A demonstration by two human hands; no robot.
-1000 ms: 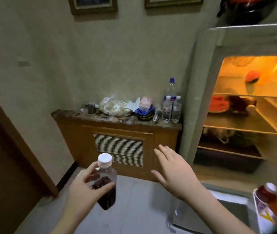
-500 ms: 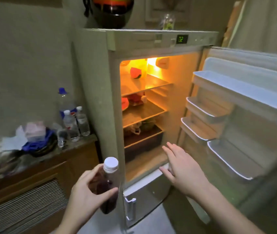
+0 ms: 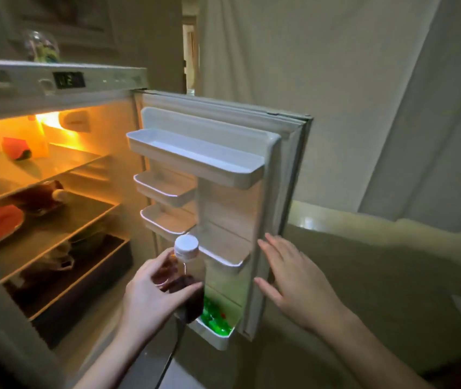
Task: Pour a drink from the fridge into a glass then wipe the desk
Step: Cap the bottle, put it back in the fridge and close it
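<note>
Fridge door (image 3: pixel 223 209) open, drink in hand
Your left hand (image 3: pixel 150 296) grips the dark bottle (image 3: pixel 185 279), your right hand (image 3: pixel 296 282) has fingers spread flat by the door's edge

Head view, angled down, close to open fridge door (image 3: pixel 251 197), both hands below

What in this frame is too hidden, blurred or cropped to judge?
Head view only:
- Bottle label and fill level: covered by left hand.
- Fridge display: digits blurred.
- Green items in bottom door bin: too blurred to identify.
- Right hand touching the door: unclear.
</note>
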